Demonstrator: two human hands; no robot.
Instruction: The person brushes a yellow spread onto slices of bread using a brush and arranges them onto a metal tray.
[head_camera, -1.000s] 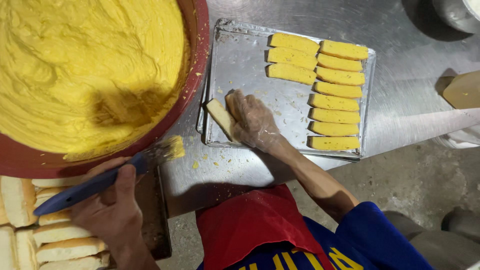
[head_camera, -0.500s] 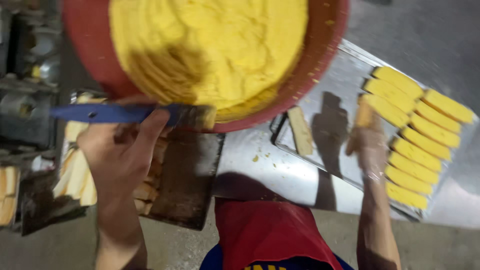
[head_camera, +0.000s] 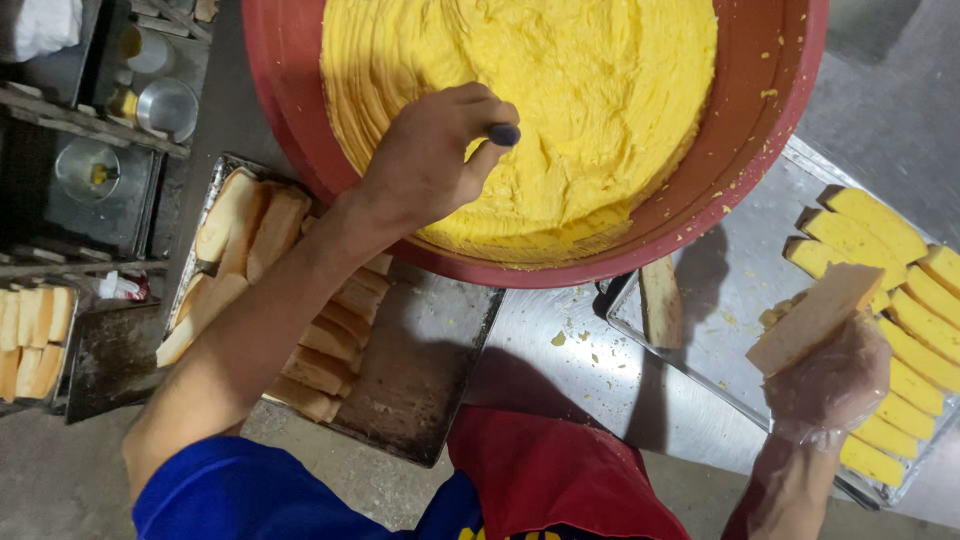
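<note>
My left hand (head_camera: 430, 160) reaches over the rim of a big red bowl (head_camera: 770, 130) full of yellow spread (head_camera: 560, 90). It is closed around a blue-handled knife (head_camera: 503, 134); only the handle's end shows, and the blade is hidden. My right hand (head_camera: 830, 385), in a clear plastic glove, holds a plain bread stick (head_camera: 815, 318) tilted above a metal tray (head_camera: 720, 340). Rows of yellow-coated bread sticks (head_camera: 900, 300) lie on that tray, and one plain stick (head_camera: 660, 300) rests at its left end.
A dark tray (head_camera: 410, 380) at the left holds several plain bread sticks (head_camera: 290, 290) under my left forearm. More bread (head_camera: 30, 340) sits at the far left. Metal cups (head_camera: 165, 105) stand on a rack at the upper left. A red apron (head_camera: 550, 470) is below.
My left hand moved the knife from in front of the bowl's rim into the spread. My right hand has drawn back towards me with a bread stick, which now shows plainly.
</note>
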